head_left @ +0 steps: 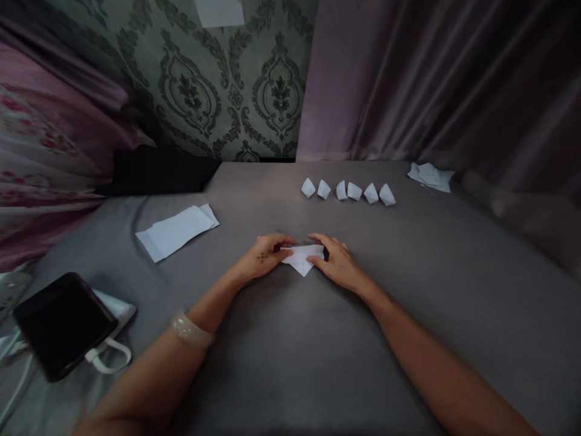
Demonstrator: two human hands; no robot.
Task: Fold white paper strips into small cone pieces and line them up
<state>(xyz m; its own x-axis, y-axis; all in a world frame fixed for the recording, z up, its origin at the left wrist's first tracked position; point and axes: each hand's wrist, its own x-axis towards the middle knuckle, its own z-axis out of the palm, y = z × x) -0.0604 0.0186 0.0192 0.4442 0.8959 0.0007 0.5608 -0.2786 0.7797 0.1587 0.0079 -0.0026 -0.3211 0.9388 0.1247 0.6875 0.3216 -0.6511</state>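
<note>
Between my two hands is a small folded piece of white paper (302,257), its straight edge at the top and a point toward me. My left hand (267,254) pinches its left end, thumb on the near face and fingers behind. At the right end, my right hand (338,260) grips it the same way, its thumb lying on the paper. The far fingertips of both hands are partly hidden behind the paper. Beyond my hands, several folded white paper shapes (354,192) stand in a row on the grey sheet (290,363).
Flat white paper strips (179,230) lie to the left. Crumpled paper pieces (431,177) sit at the far right. A dark-screened phone (66,327) with a white cable (113,357) rests near left. Black cloth (158,172) and curtains (385,79) border the far side.
</note>
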